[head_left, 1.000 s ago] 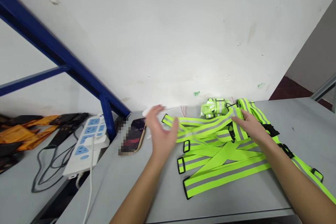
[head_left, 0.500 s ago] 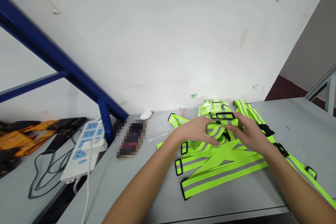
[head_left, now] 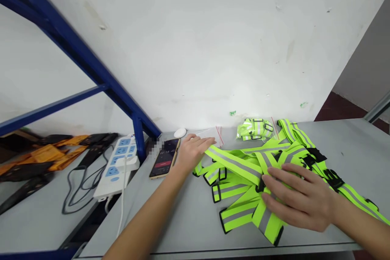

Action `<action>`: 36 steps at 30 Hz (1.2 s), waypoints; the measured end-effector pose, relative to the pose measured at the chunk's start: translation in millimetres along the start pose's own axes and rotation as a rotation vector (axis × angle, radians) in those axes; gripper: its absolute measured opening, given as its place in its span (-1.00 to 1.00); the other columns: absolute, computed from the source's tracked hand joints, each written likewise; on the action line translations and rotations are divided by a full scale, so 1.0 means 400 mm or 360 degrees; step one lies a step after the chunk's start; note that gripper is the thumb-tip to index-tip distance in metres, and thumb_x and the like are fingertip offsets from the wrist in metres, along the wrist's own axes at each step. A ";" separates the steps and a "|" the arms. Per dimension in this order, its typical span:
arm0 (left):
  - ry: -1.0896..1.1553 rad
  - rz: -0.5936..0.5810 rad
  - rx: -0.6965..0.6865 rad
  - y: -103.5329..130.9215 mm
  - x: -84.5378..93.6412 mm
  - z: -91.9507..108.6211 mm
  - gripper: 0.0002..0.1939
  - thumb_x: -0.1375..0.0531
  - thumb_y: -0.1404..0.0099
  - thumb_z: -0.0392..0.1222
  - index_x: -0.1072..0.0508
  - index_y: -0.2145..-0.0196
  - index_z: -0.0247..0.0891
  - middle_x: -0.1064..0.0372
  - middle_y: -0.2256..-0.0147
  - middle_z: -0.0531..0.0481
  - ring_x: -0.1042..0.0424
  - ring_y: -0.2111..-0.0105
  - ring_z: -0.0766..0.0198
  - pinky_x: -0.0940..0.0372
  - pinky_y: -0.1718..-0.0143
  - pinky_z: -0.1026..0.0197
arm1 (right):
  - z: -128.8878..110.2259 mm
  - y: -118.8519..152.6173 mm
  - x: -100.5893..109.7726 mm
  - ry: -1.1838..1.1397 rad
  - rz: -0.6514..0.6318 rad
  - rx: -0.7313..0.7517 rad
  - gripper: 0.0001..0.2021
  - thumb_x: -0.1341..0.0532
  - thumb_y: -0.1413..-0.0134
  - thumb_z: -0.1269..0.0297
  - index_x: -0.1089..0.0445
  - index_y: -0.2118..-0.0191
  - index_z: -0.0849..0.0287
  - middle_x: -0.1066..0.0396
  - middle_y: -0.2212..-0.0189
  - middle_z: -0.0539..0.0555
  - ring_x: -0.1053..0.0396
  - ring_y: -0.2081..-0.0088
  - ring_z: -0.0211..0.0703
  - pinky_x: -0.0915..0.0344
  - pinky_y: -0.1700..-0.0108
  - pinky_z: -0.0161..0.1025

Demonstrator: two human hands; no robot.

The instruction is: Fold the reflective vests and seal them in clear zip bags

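Neon yellow-green straps [head_left: 237, 162] with grey reflective stripes and black buckles lie heaped on the grey table [head_left: 195, 227]. At the heap's upper left, my left hand [head_left: 195, 150] is closed on the end of one strap, which stretches toward the middle of the pile. My right hand [head_left: 300, 195] lies spread over the straps on the right side, palm down, fingers apart. A clear bag [head_left: 255, 129] holding a folded strap bundle rests against the wall, behind the heap.
A phone [head_left: 164, 158] and a white round object [head_left: 180, 133] are left of the straps. Farther left are a power strip [head_left: 117, 166] with cables, a blue metal frame [head_left: 91, 67] and orange-and-black straps [head_left: 53, 154]. Another clear bag [head_left: 213, 134] lies behind my left hand.
My hands have moved apart from the bundled straps between them. The left went leftward with a strap end; the right opened and came down nearer the front. The straps are more spread out.
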State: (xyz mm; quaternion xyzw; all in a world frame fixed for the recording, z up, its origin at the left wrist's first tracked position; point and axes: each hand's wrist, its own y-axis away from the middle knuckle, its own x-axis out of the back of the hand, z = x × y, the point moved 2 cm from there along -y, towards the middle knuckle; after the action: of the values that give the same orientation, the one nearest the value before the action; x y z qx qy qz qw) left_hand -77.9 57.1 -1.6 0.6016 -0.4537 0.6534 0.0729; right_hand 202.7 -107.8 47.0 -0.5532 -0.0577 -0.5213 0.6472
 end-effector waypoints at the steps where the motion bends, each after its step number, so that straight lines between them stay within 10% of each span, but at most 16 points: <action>1: -0.0030 -0.0051 0.0015 0.009 -0.009 -0.031 -0.67 0.03 -0.39 -0.34 -0.52 0.16 -0.15 -0.57 0.23 -0.02 -0.49 0.33 0.24 -0.22 0.23 0.14 | -0.005 0.009 -0.002 -0.0006 -0.0016 0.0028 -0.83 -0.14 -0.18 0.32 -0.46 0.18 0.16 -0.54 0.18 0.11 -0.44 0.07 0.03 -0.34 0.07 -0.02; 6: -0.0275 -0.0608 0.0303 0.018 -0.019 -0.092 -0.54 0.01 -0.29 -0.42 -0.40 -0.08 -0.13 -0.32 -0.13 -0.12 -0.24 -0.13 -0.06 -0.18 0.00 -0.09 | -0.008 0.037 -0.019 -0.0004 -0.0104 0.0075 -0.83 -0.15 -0.20 0.31 -0.46 0.16 0.18 -0.54 0.19 0.12 -0.43 0.06 0.01 -0.31 0.00 0.00; 12: 0.0453 -0.1244 0.0121 0.020 0.028 0.051 -0.04 -0.22 -0.10 -0.17 0.19 -0.34 0.07 0.25 -0.37 -0.06 0.28 -0.34 -0.14 0.15 -0.24 -0.27 | 0.013 0.052 -0.032 0.0043 -0.0079 -0.0020 -0.84 -0.18 -0.20 0.37 -0.44 0.12 0.17 -0.53 0.14 0.11 -0.40 -0.01 -0.06 -0.28 -0.07 -0.05; 20: 0.1220 -0.0826 0.0063 -0.052 0.035 0.280 0.19 -0.30 -0.06 0.12 0.46 -0.35 -0.06 0.40 -0.38 -0.12 0.28 -0.35 -0.08 0.38 -0.30 -0.24 | 0.080 0.024 -0.049 -0.0075 0.0129 -0.0329 -0.76 -0.11 -0.23 0.45 -0.40 0.05 0.11 -0.54 0.14 0.12 -0.41 -0.02 -0.11 -0.35 0.01 -0.11; 23: 0.1140 -0.0545 0.0148 -0.097 -0.007 0.308 -0.10 -0.21 -0.21 -0.04 0.21 -0.35 -0.02 0.10 -0.33 -0.08 0.05 -0.31 0.01 0.42 -0.30 -0.24 | 0.105 -0.020 -0.037 -0.0150 0.0303 -0.0422 -0.74 -0.06 -0.25 0.45 -0.40 0.04 0.09 -0.55 0.20 0.12 -0.44 0.02 -0.13 -0.40 0.07 -0.14; 28: 0.0816 -0.0198 0.0348 -0.162 -0.049 0.209 -0.59 -0.06 -0.26 -0.32 -0.35 -0.07 -0.20 -0.43 -0.01 -0.08 -0.37 -0.02 0.16 0.18 -0.27 -0.14 | 0.077 -0.061 -0.006 -0.0066 0.0246 -0.0225 -0.80 -0.11 -0.22 0.46 -0.43 0.13 0.10 -0.55 0.21 0.08 -0.44 0.04 -0.14 -0.39 0.03 -0.13; 36: -0.0045 -0.0230 -0.0237 -0.165 -0.045 -0.004 -0.55 0.07 -0.31 -0.50 -0.32 -0.08 -0.25 -0.41 0.05 -0.18 -0.28 0.00 0.10 -0.10 -0.04 0.01 | -0.028 0.004 0.028 -0.0091 -0.0011 0.0030 -0.81 -0.16 -0.19 0.29 -0.47 0.13 0.15 -0.55 0.18 0.09 -0.45 0.08 0.03 -0.33 -0.02 -0.01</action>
State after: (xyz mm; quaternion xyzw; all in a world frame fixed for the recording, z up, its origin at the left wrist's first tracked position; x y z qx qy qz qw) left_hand -32.1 104.3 16.7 0.6347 -0.4574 0.6025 0.1578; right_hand 203.2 -123.7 49.2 -0.5614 -0.0830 -0.5069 0.6488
